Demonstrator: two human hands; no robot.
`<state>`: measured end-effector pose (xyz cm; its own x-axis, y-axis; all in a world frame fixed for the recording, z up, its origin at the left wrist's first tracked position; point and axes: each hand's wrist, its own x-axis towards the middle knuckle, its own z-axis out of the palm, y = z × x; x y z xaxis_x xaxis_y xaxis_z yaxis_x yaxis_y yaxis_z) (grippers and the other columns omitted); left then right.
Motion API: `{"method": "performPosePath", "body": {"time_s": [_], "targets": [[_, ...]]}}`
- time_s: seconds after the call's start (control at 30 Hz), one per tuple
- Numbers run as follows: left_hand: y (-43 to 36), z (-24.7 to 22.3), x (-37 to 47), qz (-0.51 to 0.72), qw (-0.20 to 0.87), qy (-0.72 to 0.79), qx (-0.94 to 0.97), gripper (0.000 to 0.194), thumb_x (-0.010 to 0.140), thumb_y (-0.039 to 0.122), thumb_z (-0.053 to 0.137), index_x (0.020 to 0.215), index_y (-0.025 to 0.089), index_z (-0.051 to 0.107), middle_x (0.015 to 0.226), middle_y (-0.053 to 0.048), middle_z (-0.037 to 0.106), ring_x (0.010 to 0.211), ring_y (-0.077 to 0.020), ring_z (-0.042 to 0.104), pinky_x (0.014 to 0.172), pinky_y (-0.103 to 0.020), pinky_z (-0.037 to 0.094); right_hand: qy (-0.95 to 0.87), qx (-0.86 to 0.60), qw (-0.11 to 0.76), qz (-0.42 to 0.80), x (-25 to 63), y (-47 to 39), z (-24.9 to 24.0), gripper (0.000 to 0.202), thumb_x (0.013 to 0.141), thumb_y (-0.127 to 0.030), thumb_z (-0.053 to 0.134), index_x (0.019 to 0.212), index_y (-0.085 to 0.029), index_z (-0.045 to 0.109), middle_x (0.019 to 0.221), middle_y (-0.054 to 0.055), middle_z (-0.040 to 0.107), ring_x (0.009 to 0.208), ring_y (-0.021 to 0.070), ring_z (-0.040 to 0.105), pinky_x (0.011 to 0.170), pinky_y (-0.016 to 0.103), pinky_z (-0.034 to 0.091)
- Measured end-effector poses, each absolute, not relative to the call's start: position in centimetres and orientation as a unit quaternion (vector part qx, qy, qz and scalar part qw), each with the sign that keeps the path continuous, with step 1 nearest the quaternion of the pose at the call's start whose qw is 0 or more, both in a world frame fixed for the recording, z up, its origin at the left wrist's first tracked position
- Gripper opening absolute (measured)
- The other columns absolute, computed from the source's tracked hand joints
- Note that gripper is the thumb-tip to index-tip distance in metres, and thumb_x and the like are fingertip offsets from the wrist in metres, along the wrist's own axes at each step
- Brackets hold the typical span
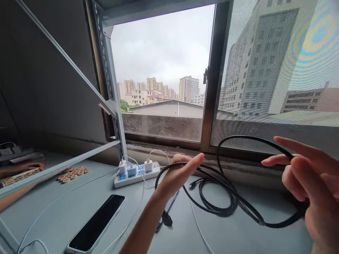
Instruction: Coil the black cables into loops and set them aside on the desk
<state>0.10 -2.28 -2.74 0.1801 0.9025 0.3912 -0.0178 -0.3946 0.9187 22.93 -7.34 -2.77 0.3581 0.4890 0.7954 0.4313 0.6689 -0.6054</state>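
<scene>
A long black cable (254, 213) stretches in loops between my two hands. My left hand (176, 174) is in the middle, thumb pointing up and right, with a loop of the cable running over its back; its other fingers are mostly hidden. At the right edge, my right hand (312, 187) grips the cable between thumb and fingers, the index finger stretched out along it. Just below my left hand is a black plug (166, 218). Behind the held strands, a coiled part of black cable (218, 211) rests on the table, with a black connector (194, 185) beside it.
A smartphone (96, 224) lies on the grey table (79, 197). Behind it, a white power strip (136, 176) carries several chargers with thin white cords. Wooden pieces (72, 174) and another person's hand (35, 167) are at left. A metal shelf post (116, 95) stands before the window.
</scene>
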Motion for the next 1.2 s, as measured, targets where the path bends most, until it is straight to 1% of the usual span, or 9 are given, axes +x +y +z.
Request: {"method": "performPosePath", "body": {"time_s": [0.23, 0.37, 0.5, 0.6, 0.73, 0.9, 1.03, 1.1, 1.2], "targets": [[-2.8, -2.0, 1.7, 0.582, 0.469, 0.305, 0.590, 0.064, 0.080, 0.060, 0.062, 0.051, 0.018, 0.022, 0.051, 0.005, 0.014, 0.048, -0.0078, 0.010, 0.049, -0.031, 0.010, -0.743, -0.388, 0.542, 0.059, 17.5, -6.9, -2.3, 0.042, 0.072, -0.049, 0.071, 0.108, -0.027, 0.066, 0.086, 0.001, 0.068, 0.064, 0.0122, 0.058, 0.055, 0.022, 0.049], [-2.7, -1.9, 1.4, 0.561, 0.503, 0.267, 0.602, 0.068, 0.081, 0.063, 0.059, 0.049, 0.017, 0.020, 0.049, 0.005, 0.013, 0.047, -0.0074, 0.010, 0.048, -0.031, 0.009, -0.688, -0.430, 0.582, 0.056, 17.8, -6.3, -2.3, 0.030, 0.081, -0.041, 0.063, 0.107, -0.027, 0.067, 0.080, 0.000, 0.068, 0.065, 0.0126, 0.062, 0.056, 0.021, 0.049], [-3.3, -1.9, 1.5, 0.527, 0.545, 0.208, 0.618, 0.070, 0.084, 0.058, 0.059, 0.047, 0.016, 0.016, 0.045, 0.006, 0.012, 0.043, -0.0064, 0.009, 0.047, -0.031, 0.008, -0.634, -0.432, 0.640, 0.045, 20.0, -6.2, -2.4, 0.038, 0.076, -0.041, 0.070, 0.111, -0.028, 0.065, 0.085, 0.001, 0.068, 0.077, 0.0130, 0.065, 0.065, 0.019, 0.052], [-3.9, -1.9, 1.8, 0.555, 0.532, 0.194, 0.609, 0.067, 0.085, 0.055, 0.059, 0.047, 0.016, 0.020, 0.044, 0.005, 0.015, 0.042, -0.0066, 0.011, 0.047, -0.031, 0.009, -0.690, -0.403, 0.593, 0.099, 20.6, -6.6, -2.5, 0.040, 0.077, -0.044, 0.068, 0.113, -0.028, 0.064, 0.087, 0.001, 0.068, 0.071, 0.0119, 0.064, 0.059, 0.018, 0.052], [-3.9, -2.0, 2.2, 0.601, 0.527, 0.199, 0.566, 0.068, 0.084, 0.058, 0.059, 0.047, 0.016, 0.020, 0.045, 0.005, 0.014, 0.043, -0.0079, 0.012, 0.046, -0.031, 0.010, -0.760, -0.324, 0.533, 0.183, 19.3, -7.1, -2.4, 0.045, 0.078, -0.042, 0.066, 0.119, -0.027, 0.062, 0.098, 0.003, 0.070, 0.082, 0.0157, 0.068, 0.074, 0.024, 0.056], [-2.8, -2.5, 2.4, 0.540, 0.567, 0.181, 0.594, 0.068, 0.082, 0.071, 0.049, 0.046, 0.018, 0.025, 0.044, 0.005, 0.015, 0.043, -0.0087, 0.015, 0.045, -0.028, 0.013, -0.712, -0.397, 0.566, 0.122, 19.2, -5.8, -2.4, 0.031, 0.081, -0.033, 0.062, 0.110, -0.026, 0.068, 0.085, 0.001, 0.071, 0.068, 0.0142, 0.067, 0.062, 0.022, 0.056], [-2.7, -2.3, 1.8, 0.407, 0.620, 0.180, 0.646, 0.059, 0.085, 0.073, 0.037, 0.068, 0.019, 0.054, 0.048, 0.002, 0.040, 0.051, -0.0132, 0.042, 0.058, -0.026, 0.037, -0.646, -0.428, 0.628, 0.071, 21.7, -4.1, -2.9, 0.028, 0.079, -0.028, 0.062, 0.106, -0.026, 0.070, 0.091, 0.002, 0.072, 0.074, 0.0150, 0.069, 0.068, 0.023, 0.057], [-3.1, -1.9, 1.2, 0.347, 0.572, 0.217, 0.710, 0.049, 0.088, 0.063, 0.044, 0.090, 0.018, 0.064, 0.070, -0.005, 0.062, 0.071, -0.0177, 0.057, 0.070, -0.028, 0.043, -0.607, -0.456, 0.649, 0.058, 22.9, -3.6, -3.1, 0.027, 0.077, -0.029, 0.063, 0.103, -0.026, 0.072, 0.095, 0.002, 0.072, 0.078, 0.0159, 0.069, 0.070, 0.024, 0.057], [-3.8, -1.2, 0.2, 0.364, 0.420, 0.296, 0.777, 0.036, 0.087, 0.047, 0.058, 0.109, 0.020, 0.066, 0.100, -0.008, 0.067, 0.092, -0.0212, 0.061, 0.079, -0.029, 0.046, -0.547, -0.493, 0.675, 0.052, 24.2, -3.6, -3.3, 0.028, 0.075, -0.034, 0.067, 0.101, -0.028, 0.073, 0.094, 0.002, 0.073, 0.080, 0.0165, 0.069, 0.072, 0.025, 0.057]]}}
